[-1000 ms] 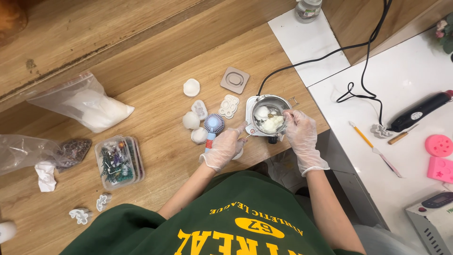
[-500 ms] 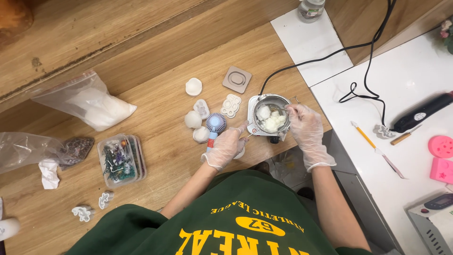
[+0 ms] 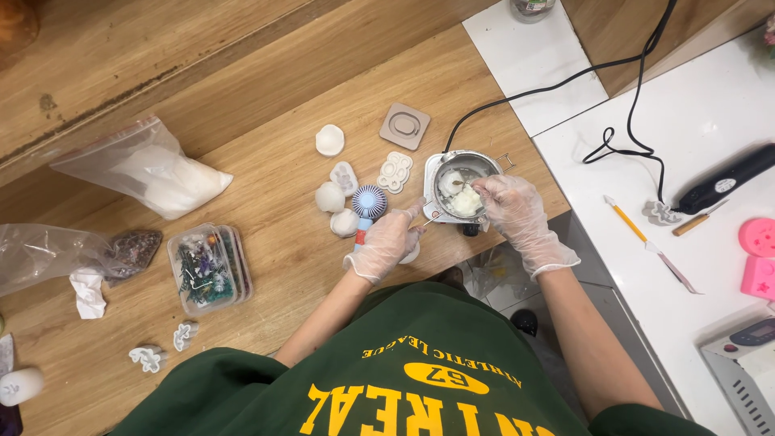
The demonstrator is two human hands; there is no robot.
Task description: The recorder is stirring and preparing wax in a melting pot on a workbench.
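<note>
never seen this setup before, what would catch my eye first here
Two gloved hands meet at a small metal pot of white lumps near the wooden table's right edge: the right hand stirs inside, the left hand rests beside it. To the far right, pink moulds stand out on the white counter.

At my ten o'clock lies a clear bag of white flakes (image 3: 153,178); at nine, a plastic box of trinkets (image 3: 206,268); at three, pink moulds (image 3: 759,254).
</note>
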